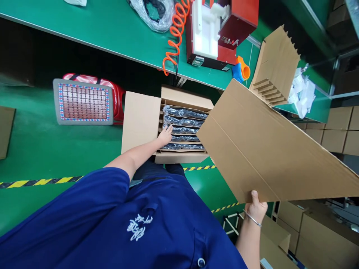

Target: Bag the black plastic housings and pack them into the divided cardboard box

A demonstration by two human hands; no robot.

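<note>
Right hand (255, 210) grips big cardboard sheet (269, 145) by one corner over the open box (168, 127), left hand (165, 135) flat on bagged parts (183, 121); sheet may sag, clip dividers (276, 71).

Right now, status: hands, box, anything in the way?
Left hand flat on bagged items in open carton. Right hand grips cardboard sheet, overhanging carton's right side.

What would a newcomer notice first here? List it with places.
The big flat cardboard sheet fills the right side, gripped at its lower edge by the right hand. At centre, the left hand rests on plastic-wrapped dark items slotted in an open box on the green floor. A coiled orange hose lies on the bench above.
</note>
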